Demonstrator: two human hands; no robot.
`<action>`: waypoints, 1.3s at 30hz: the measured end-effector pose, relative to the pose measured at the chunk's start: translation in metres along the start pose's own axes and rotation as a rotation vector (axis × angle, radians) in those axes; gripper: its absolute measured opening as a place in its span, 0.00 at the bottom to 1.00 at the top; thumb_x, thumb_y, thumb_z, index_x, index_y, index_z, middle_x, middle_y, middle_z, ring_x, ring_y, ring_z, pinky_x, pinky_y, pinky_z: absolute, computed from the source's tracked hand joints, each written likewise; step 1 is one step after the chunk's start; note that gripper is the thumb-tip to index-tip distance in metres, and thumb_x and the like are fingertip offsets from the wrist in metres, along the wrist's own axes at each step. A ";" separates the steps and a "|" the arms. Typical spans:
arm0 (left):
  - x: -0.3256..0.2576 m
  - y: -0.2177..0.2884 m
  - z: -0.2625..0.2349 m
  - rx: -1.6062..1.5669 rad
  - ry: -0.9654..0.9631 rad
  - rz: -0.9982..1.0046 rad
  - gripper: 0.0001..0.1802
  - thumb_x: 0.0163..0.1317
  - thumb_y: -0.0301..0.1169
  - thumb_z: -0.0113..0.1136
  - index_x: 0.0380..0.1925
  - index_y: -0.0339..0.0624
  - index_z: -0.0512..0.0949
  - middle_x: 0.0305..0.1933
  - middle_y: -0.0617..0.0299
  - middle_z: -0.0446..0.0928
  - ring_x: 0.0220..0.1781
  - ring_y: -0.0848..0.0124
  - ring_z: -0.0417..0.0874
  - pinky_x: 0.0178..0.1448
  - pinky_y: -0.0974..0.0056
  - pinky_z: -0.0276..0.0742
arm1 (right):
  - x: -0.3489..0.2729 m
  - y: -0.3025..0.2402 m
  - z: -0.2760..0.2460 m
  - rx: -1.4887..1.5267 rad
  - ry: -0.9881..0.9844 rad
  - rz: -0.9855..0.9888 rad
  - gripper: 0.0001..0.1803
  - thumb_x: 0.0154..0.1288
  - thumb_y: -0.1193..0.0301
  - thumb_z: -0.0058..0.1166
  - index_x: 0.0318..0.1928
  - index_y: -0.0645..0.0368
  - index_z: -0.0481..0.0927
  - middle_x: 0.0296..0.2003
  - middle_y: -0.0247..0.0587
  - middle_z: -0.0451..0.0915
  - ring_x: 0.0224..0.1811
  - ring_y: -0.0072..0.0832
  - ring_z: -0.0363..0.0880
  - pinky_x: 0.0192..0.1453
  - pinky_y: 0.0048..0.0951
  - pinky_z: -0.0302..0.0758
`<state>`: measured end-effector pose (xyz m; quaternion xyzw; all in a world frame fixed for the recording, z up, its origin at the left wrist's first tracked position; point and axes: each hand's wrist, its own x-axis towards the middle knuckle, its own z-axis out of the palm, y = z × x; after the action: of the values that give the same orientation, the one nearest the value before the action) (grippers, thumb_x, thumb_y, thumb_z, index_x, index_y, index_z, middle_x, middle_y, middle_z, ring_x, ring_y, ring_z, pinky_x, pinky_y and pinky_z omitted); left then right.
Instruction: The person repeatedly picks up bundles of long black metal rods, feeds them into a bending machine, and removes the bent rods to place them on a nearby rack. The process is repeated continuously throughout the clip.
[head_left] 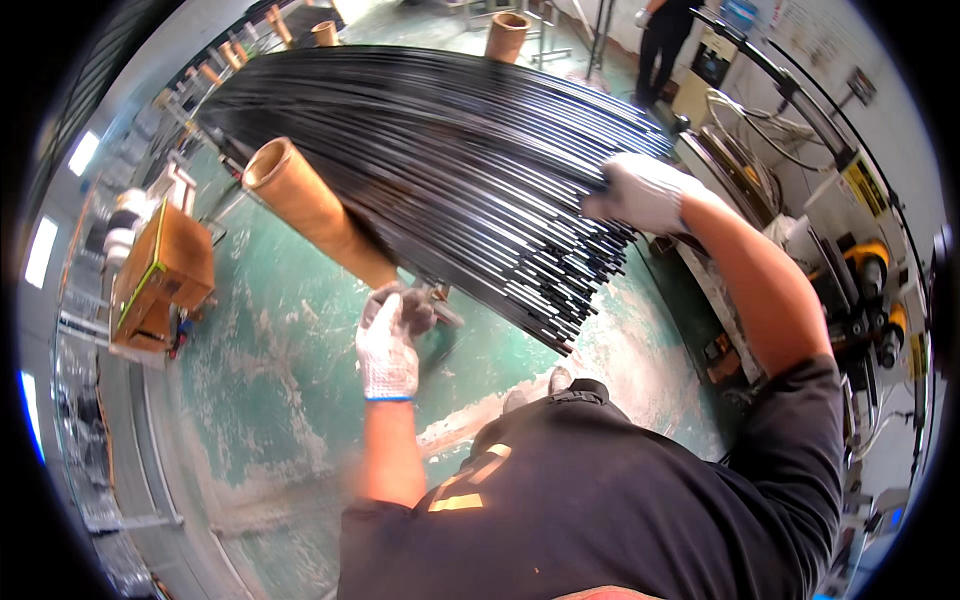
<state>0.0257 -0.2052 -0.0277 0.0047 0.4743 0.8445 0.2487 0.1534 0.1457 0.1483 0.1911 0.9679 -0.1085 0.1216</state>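
A wide sheaf of long thin black rods (440, 160) lies across brown cardboard tubes, its cut ends fanned toward me. My right hand (645, 192), in a white knit glove, presses on the rods at their right edge near the ends. My left hand (392, 335), also gloved, is closed around a small dark object below the rods, next to the lower end of a cardboard tube (315, 210). What that object is I cannot make out.
A second cardboard tube (506, 36) stands up behind the rods. A brown cardboard box (165, 275) sits on a rack at left. A machine with cables and yellow parts (850, 240) runs along the right. Another person (665, 40) stands at the back. The floor is worn green.
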 end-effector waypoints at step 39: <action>-0.157 -0.369 0.634 -0.183 -1.004 -0.848 0.14 0.69 0.30 0.62 0.46 0.27 0.80 0.48 0.43 0.83 0.55 0.48 0.82 0.77 0.40 0.69 | -0.545 0.461 0.265 2.245 2.227 0.297 0.08 0.78 0.76 0.48 0.47 0.66 0.79 0.43 0.50 0.83 0.51 0.46 0.84 0.65 0.59 0.83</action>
<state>0.4714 0.3912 0.0605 0.1893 0.1880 0.6057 0.7497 0.8761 0.3070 -0.0272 -0.2491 0.0261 0.5368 0.8057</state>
